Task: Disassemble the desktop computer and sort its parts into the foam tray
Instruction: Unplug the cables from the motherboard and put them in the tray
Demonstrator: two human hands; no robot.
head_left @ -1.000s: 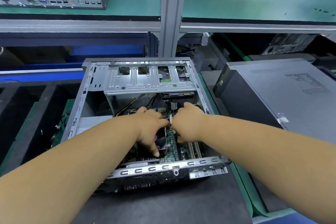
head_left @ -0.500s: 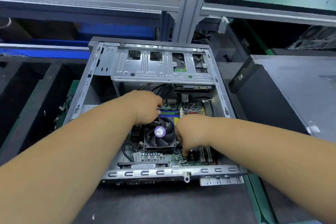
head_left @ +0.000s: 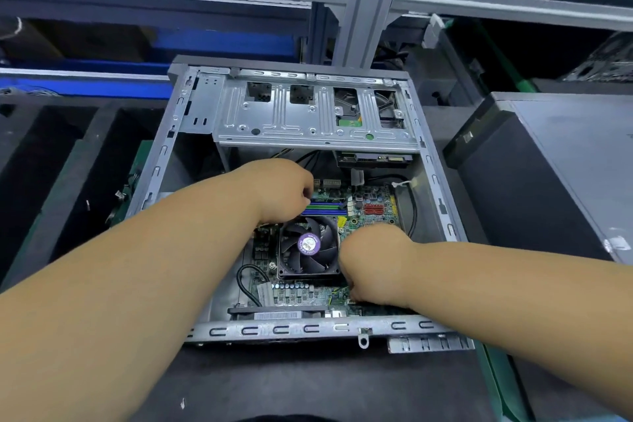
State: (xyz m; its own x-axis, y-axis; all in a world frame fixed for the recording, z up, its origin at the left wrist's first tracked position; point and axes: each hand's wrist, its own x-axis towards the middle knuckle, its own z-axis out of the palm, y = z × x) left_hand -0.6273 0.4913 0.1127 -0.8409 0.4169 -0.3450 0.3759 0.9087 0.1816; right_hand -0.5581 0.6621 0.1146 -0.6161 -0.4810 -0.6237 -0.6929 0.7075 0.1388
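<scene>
The open desktop case [head_left: 161,161] lies on its side in front of me, motherboard [head_left: 373,205] facing up. A black CPU fan [head_left: 310,245] with a purple sticker sits mid-board. My left hand [head_left: 284,192] is inside the case, its fingers curled at the left end of the blue and green memory slots [head_left: 325,207]. My right hand [head_left: 373,267] is just right of the fan, fingers bent down onto the board's near right part, hiding what they touch. A silver drive cage [head_left: 308,116] spans the far side. The black foam tray [head_left: 51,164] lies to the left.
A second, closed grey computer case [head_left: 565,181] lies close on the right. A grey frame post [head_left: 366,3] and a shelf rail stand behind the open case. Black cables [head_left: 246,281] loop at the board's near left. A black mat [head_left: 308,384] covers the near bench.
My hands were together over the board's middle a second ago. The left is now at the memory slots and the right nearer me beside the fan. The view tilted down and closer.
</scene>
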